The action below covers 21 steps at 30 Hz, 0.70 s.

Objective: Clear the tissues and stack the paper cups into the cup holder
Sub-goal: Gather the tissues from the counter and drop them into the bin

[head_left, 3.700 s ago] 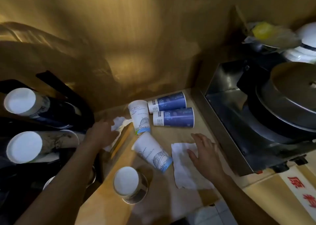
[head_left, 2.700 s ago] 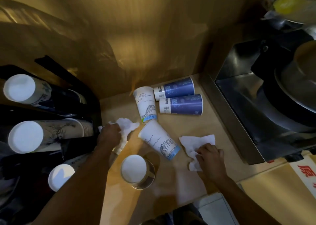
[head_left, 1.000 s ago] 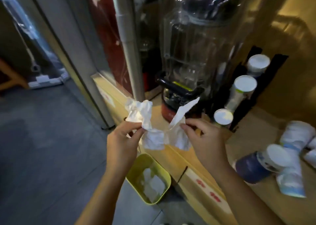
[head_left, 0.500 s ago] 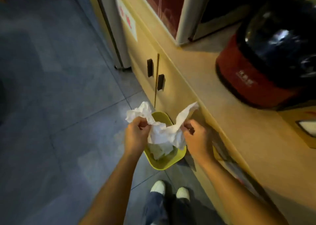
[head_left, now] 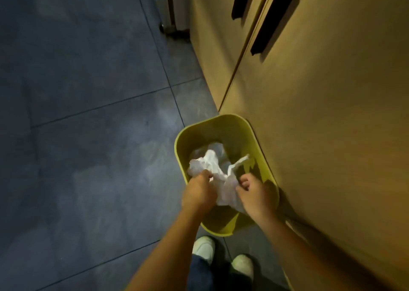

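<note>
Bin [head_left: 241, 127]: yellow-green plastic, smooth, oblong w/ rounded corners, open top. Stands on the floor [head_left: 88, 113], just beside the cabinet [head_left: 321, 113]; whether it touches the cabinet base cannot be told. Some pale crumpled waste lies in the bottom.

Floor: large dark grey tiles, matte, thin grout lines.

Cabinet: tan wood-look doors, flat and smooth, narrow vertical gap between two doors. Two long black bar handles [head_left: 274, 18] near the top of the view, one each side of the gap.

Tissues [head_left: 218, 171]: white, thin, heavily crumpled, bunched into one irregular wad held over the bin opening, within the rim outline. One twisted corner sticks up toward the cabinet side.

Left hand [head_left: 198, 194]: fingers curled tight, fist closed on the left portion of the wad. Palm faces down.

Right hand [head_left: 257, 195]: fingers curled narrow, pinching the right portion of the wad; thumb visible on top. Hand sits over the bin's near-right rim.

Both forearms bare, reaching down from the bottom edge of the view.

Below the hands: two white shoes [head_left: 204, 245] and dark trouser legs, standing on the tiles next to the bin's near end.
</note>
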Each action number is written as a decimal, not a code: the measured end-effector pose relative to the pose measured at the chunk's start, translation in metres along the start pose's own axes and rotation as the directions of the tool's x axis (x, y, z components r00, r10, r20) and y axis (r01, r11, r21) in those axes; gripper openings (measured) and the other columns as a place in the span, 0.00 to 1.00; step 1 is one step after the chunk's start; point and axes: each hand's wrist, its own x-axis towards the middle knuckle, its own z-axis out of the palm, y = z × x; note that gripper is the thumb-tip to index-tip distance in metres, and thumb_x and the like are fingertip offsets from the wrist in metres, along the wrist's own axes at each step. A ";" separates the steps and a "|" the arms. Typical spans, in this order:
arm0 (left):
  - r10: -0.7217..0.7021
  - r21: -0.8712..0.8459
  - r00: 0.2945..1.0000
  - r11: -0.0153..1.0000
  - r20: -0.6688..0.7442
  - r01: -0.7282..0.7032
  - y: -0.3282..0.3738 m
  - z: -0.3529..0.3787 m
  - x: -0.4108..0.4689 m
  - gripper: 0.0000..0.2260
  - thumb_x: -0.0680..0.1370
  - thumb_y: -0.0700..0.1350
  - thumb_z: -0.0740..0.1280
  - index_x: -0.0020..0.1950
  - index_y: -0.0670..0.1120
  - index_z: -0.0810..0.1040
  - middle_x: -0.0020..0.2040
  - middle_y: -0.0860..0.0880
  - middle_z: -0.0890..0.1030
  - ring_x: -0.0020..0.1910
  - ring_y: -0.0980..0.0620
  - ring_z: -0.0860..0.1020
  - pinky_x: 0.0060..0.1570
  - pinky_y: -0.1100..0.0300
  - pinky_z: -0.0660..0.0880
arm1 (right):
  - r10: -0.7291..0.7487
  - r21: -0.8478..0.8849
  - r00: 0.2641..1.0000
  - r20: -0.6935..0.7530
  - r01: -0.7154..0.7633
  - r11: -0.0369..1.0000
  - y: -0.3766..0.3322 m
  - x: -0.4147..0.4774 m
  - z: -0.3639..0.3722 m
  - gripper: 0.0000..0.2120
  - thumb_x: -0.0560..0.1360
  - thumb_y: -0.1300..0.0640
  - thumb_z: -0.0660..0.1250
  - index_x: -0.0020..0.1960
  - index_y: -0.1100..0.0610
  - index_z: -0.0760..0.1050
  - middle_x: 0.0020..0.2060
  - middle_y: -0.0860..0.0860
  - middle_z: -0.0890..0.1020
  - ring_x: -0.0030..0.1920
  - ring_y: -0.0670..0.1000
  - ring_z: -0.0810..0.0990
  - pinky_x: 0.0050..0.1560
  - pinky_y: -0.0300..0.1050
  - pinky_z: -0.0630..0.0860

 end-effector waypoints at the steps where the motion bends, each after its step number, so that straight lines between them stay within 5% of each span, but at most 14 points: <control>1: 0.054 0.084 0.999 0.995 -0.008 -0.053 -0.002 0.001 0.000 0.13 0.78 0.43 0.60 0.63 0.46 0.71 0.58 0.44 0.79 0.54 0.44 0.79 0.50 0.54 0.77 | 0.014 -0.087 0.998 0.061 -0.009 0.996 0.012 0.001 0.002 0.11 0.74 0.60 0.65 0.56 0.57 0.73 0.50 0.54 0.79 0.53 0.58 0.77 0.47 0.47 0.72; 4: 0.185 0.244 0.982 0.954 -0.031 -0.172 0.001 -0.007 -0.010 0.17 0.77 0.48 0.61 0.66 0.48 0.69 0.60 0.43 0.77 0.55 0.41 0.77 0.48 0.51 0.76 | -0.002 -0.261 0.996 0.090 0.026 0.965 0.014 -0.002 0.008 0.17 0.74 0.64 0.62 0.63 0.59 0.68 0.58 0.59 0.75 0.58 0.60 0.73 0.52 0.50 0.71; 8: 0.273 0.416 0.961 0.879 -0.041 -0.232 0.012 -0.048 -0.035 0.16 0.75 0.51 0.61 0.60 0.46 0.72 0.56 0.42 0.79 0.53 0.39 0.76 0.48 0.52 0.71 | -0.075 -0.283 0.993 0.092 0.098 0.954 -0.014 -0.023 -0.017 0.23 0.72 0.60 0.63 0.66 0.58 0.64 0.61 0.60 0.73 0.61 0.62 0.71 0.58 0.56 0.71; 12: 0.341 0.424 0.938 0.860 -0.060 -0.286 0.042 -0.106 -0.073 0.18 0.76 0.55 0.61 0.61 0.48 0.72 0.56 0.44 0.79 0.53 0.42 0.77 0.49 0.51 0.72 | -0.228 -0.339 0.973 0.039 0.227 0.913 -0.064 -0.061 -0.064 0.23 0.74 0.49 0.63 0.66 0.56 0.63 0.61 0.59 0.74 0.59 0.62 0.73 0.54 0.54 0.72; 21: 0.527 0.394 0.838 0.807 -0.141 -0.441 0.147 -0.231 -0.191 0.17 0.75 0.57 0.61 0.60 0.52 0.73 0.57 0.48 0.80 0.55 0.44 0.78 0.49 0.51 0.76 | -0.467 -0.320 0.866 -0.180 0.398 0.860 -0.173 -0.188 -0.190 0.18 0.73 0.50 0.63 0.61 0.53 0.68 0.55 0.56 0.78 0.53 0.61 0.77 0.48 0.52 0.74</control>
